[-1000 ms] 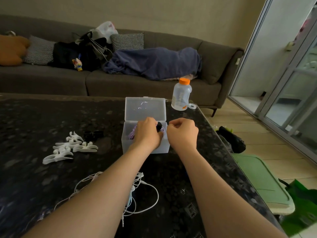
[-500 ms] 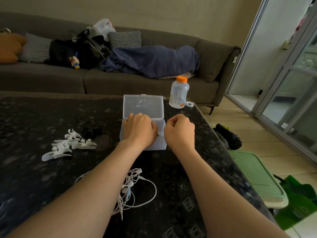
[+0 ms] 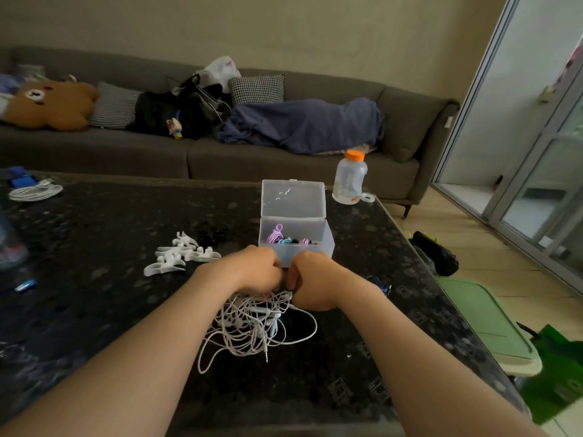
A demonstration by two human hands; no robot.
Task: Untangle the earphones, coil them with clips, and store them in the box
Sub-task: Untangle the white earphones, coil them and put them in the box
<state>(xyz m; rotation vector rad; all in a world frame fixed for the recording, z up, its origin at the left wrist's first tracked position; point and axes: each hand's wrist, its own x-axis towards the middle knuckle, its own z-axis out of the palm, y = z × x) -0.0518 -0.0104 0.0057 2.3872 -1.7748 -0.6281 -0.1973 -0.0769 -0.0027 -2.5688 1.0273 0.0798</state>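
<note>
well, nearest us the earphones (image 3: 252,323) lie knotted on the table (image 3: 94,222); pulling hard could tighten the knots or snag the loose plug (image 3: 267,357). just beyond, our left hand (image 3: 258,271) and right hand (image 3: 314,280) sit knuckle to knuckle, fingers curled down, gripping the tangle's far edge. the open box (image 3: 296,250) stands right behind, close enough to knock.

No text can be read; the print on the bottle (image 3: 349,181) is too blurred
</note>
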